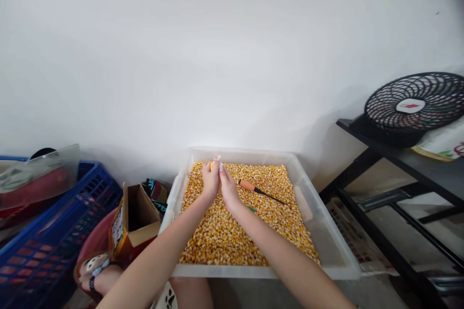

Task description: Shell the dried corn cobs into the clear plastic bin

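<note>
A clear plastic tub [326, 246] sits on the floor before me, filled with loose yellow corn kernels [232, 231]. My left hand [210, 179] and my right hand [228, 184] are pressed together over the far left part of the kernels. Between the fingers I see a bit of yellow, a small piece of corn cob [211, 165], held by both hands. An orange-handled tool with a dark shaft [259, 190] lies on the kernels just right of my right hand, untouched.
A blue plastic crate [47, 246] stands at the left, with an open cardboard box [136, 217] beside the tub. A black shelf frame [395, 203] at the right carries a black fan [413, 106]. A white wall rises behind.
</note>
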The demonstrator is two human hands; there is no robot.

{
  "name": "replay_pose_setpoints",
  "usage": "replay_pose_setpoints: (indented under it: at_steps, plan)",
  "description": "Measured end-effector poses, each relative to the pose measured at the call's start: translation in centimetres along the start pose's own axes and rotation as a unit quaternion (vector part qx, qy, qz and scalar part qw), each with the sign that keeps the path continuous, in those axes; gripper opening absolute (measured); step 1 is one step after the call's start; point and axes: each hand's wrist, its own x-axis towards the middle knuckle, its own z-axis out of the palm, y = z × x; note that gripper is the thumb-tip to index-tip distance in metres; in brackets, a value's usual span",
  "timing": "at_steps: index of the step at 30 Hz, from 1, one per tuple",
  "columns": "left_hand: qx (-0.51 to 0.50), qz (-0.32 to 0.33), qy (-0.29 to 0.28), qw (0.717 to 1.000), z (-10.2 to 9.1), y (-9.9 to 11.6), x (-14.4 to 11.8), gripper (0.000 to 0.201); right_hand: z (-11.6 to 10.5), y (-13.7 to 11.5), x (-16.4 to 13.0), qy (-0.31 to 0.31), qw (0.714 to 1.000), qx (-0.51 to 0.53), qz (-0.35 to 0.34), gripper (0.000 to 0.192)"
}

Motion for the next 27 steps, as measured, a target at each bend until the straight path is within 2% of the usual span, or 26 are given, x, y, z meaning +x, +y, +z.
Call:
replay_pose_setpoints:
  at_steps: [2,5,10,13,15,18,20,23,27]
  plan:
    - [0.002,0.009,0.020,1.000,0.0,0.3,-0.1,0.031,0.0,-0.1,-0.2,0.015,1.000,-0.002,-0.009,0.034]
    - [0.026,0.024,0.017,0.999,0.0,0.5,-0.2,0.028,-0.2,-0.2,-0.2,0.031,0.999,-0.006,-0.009,0.036]
    - [0.072,0.037,0.033,0.996,0.1,0.2,-0.6,0.025,-0.6,0.0,0.1,0.078,0.996,-0.013,0.035,0.037]
    - [0.074,0.051,0.024,0.996,0.2,0.0,-0.7,0.024,-0.7,0.1,0.3,0.111,0.992,0.007,0.062,0.037]
    - [0.055,0.041,0.025,0.997,0.2,0.0,-0.5,0.023,-0.7,0.2,0.4,0.092,0.994,0.008,0.060,0.038]
    - [0.008,-0.005,0.032,0.999,-0.1,0.1,0.2,0.023,-0.8,0.4,0.6,-0.015,0.999,-0.014,0.039,0.038]
    - [-0.011,-0.026,0.028,0.999,-0.3,0.3,0.5,0.024,-0.8,0.7,0.7,-0.060,0.997,-0.033,0.025,0.039]
    - [0.015,-0.024,0.026,0.999,-0.4,0.5,0.7,0.025,-1.0,1.2,0.8,-0.037,0.999,-0.035,0.014,0.043]
    - [0.059,0.018,0.027,0.998,-0.2,0.5,0.3,0.025,-1.2,1.7,0.8,0.000,0.999,-0.007,0.036,0.043]
